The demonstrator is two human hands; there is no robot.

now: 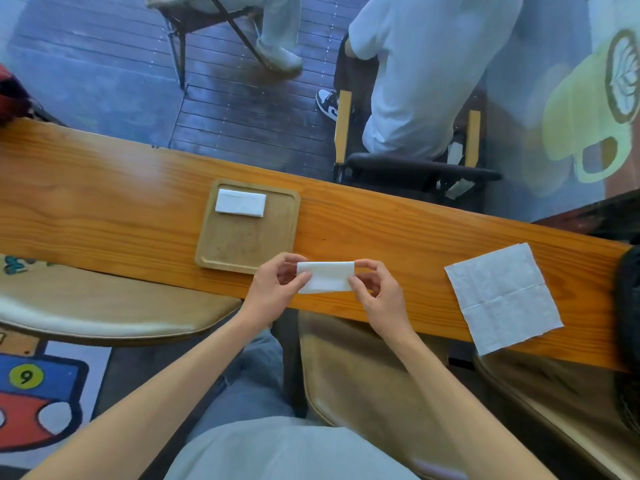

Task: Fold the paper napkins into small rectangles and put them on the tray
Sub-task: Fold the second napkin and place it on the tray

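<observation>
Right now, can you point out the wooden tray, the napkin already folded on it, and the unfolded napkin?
wooden tray (242, 247): head view, bare middle of its floor.
folded napkin (240, 202): head view, centre of its top face.
unfolded napkin (502, 297): head view, where its creases cross.

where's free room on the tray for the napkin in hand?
The tray holds one folded napkin in its far-left corner. Its near half and right side, up to the rim, are bare. Both hands, left hand and right hand, pinch the held napkin off the near-right corner. The counter between tray and unfolded napkin is bare too.
</observation>
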